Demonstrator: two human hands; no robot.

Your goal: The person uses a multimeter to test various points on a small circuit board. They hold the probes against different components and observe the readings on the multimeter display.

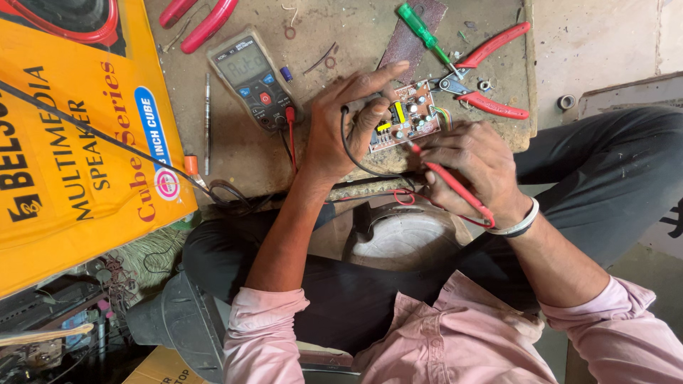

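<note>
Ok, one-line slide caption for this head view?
Left hand steadies a small circuit board while right hand touches a red probe to it, beside a multimeter.

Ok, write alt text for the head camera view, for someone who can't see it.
Seen from above, the right hand presses a red probe onto a small circuit board that the left hand steadies with a black probe lead. A grey multimeter and red-handled pliers lie on the worn workbench.

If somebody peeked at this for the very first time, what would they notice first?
Probably the big orange box filling the left side. Next, in the middle, the two hands: the right hand touches a red probe to a small circuit board, which the left hand steadies. A grey multimeter lies beside them, and red-handled pliers lie above.
</note>
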